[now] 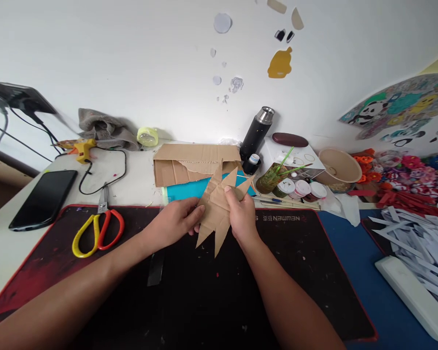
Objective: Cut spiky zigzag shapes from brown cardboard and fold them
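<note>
Between my hands is a brown cardboard cutout (216,206) with several pointed tips, held above the dark desk mat (204,301). My left hand (180,216) pinches its left edge, thumb on the front face. From the right, my right hand (240,211) grips it with the thumb pressed on the upper front; the other fingers are mostly hidden behind it. Just beyond the cutout lie a folded piece of corrugated cardboard (168,167) and a blue sheet (186,189). Scissors (100,223) with one yellow and one red handle rest on the mat's left side.
A phone (44,199) and a yellow glue gun (83,149) with a looping cord lie left. Behind stand a black thermos (256,132) and small paint jars (285,186). To the right are a beige bowl (339,165), white paper strips (419,248) and a white device (412,296).
</note>
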Tool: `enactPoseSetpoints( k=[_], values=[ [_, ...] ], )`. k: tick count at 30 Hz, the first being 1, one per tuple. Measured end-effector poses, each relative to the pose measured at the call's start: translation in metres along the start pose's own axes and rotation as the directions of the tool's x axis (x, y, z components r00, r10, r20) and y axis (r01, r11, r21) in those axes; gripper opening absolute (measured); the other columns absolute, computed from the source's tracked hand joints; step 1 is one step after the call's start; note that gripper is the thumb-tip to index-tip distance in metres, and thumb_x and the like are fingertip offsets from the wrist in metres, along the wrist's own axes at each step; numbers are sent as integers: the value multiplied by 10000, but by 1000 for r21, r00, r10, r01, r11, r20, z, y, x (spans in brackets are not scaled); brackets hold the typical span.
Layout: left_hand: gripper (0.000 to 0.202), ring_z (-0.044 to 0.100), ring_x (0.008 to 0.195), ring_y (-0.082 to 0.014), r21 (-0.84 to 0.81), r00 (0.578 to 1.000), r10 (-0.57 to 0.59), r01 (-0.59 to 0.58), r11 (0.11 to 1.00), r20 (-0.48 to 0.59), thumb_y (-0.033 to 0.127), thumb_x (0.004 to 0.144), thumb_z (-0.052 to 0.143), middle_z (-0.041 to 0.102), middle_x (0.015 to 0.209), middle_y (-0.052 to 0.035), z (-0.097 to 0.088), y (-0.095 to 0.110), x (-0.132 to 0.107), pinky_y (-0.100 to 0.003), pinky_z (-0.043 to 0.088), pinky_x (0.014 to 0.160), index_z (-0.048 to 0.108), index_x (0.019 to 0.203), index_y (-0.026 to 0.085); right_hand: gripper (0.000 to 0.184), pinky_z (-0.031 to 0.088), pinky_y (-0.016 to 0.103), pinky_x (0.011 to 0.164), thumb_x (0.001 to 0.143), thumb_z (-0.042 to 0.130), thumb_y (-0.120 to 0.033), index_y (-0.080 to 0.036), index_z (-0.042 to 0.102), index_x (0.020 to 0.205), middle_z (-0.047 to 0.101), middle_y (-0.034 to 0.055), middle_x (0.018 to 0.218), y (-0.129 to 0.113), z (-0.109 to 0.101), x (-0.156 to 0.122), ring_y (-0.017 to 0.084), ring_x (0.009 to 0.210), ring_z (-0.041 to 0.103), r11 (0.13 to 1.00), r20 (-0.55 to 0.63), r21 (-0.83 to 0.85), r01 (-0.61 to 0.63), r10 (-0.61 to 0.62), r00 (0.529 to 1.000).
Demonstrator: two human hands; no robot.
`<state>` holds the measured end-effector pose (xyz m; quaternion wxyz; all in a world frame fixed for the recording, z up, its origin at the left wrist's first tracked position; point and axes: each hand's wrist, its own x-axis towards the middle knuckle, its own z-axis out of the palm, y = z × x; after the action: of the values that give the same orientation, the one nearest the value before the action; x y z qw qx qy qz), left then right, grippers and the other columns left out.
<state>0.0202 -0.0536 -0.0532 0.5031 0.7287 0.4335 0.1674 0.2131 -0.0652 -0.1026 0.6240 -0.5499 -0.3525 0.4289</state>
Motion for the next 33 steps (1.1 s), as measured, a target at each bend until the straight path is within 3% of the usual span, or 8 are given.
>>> enactPoseSetpoints(
  k=[9, 14, 16, 18, 20, 23, 27, 33],
  values=[
    [384, 696, 613, -210, 129, 1000, 1, 2, 992, -27, 532, 1059, 419, 728, 675, -14, 1, -2, -1, -335, 489, 635, 466, 783, 269, 389, 542, 326, 705, 891, 732, -577, -214, 660, 772, 753, 34, 801, 0, 2, -1, 229, 753, 689, 993, -13, -113, 27, -28, 1000],
    [310, 640, 602, -250, 499, 985, 65, 24, 866, -160, 468, 1041, 395, 673, 652, -56, 10, -13, 0, -343, 379, 590, 475, 824, 263, 323, 560, 343, 783, 895, 712, -522, -203, 728, 848, 810, 71, 901, -2, 8, -6, 255, 842, 743, 987, -35, -155, 49, -55, 998],
    [295, 616, 594, -251, 569, 977, 73, 56, 821, -201, 453, 1031, 394, 647, 652, -59, 12, -15, 0, -342, 360, 585, 509, 848, 252, 324, 565, 345, 797, 899, 704, -521, -202, 735, 852, 821, 81, 922, -3, 8, -7, 266, 877, 759, 983, -39, -175, 50, -57, 998],
    [341, 605, 600, -236, 491, 983, 47, 46, 870, -176, 493, 1037, 395, 637, 657, -44, 8, -13, 1, -331, 380, 591, 522, 836, 249, 338, 567, 343, 782, 909, 693, -532, -202, 732, 849, 820, 79, 920, -4, 8, -6, 264, 870, 759, 982, -34, -178, 57, -63, 997],
    [428, 602, 633, -216, 307, 993, 15, 21, 951, -113, 588, 1037, 404, 644, 688, -25, 1, -8, 2, -316, 413, 602, 534, 817, 245, 345, 571, 343, 782, 916, 694, -542, -202, 742, 879, 820, 75, 938, -5, 7, -7, 260, 872, 758, 984, -9, -165, 63, -65, 998],
    [512, 550, 642, -187, 134, 996, -15, 27, 991, -92, 686, 1005, 446, 595, 696, 3, -10, -1, 3, -301, 407, 587, 543, 780, 237, 324, 577, 351, 817, 908, 714, -525, -204, 756, 917, 827, 79, 978, -8, 9, -10, 265, 910, 761, 985, 59, -164, 59, -50, 997],
    [482, 473, 605, -161, 126, 995, -23, 35, 991, -101, 645, 984, 507, 502, 657, 28, -12, 0, 2, -292, 363, 557, 498, 728, 236, 295, 574, 355, 806, 901, 715, -500, -208, 740, 867, 824, 78, 930, -12, 12, -14, 266, 880, 754, 982, 81, -177, 58, -44, 996],
    [431, 493, 621, -170, 156, 993, 9, 9, 988, -117, 587, 991, 476, 549, 667, 17, -6, 2, 0, -304, 381, 581, 508, 748, 234, 295, 581, 356, 790, 887, 712, -506, -215, 733, 843, 826, 74, 916, -16, 13, -15, 270, 870, 757, 981, 71, -182, 64, -52, 996]
  ],
)
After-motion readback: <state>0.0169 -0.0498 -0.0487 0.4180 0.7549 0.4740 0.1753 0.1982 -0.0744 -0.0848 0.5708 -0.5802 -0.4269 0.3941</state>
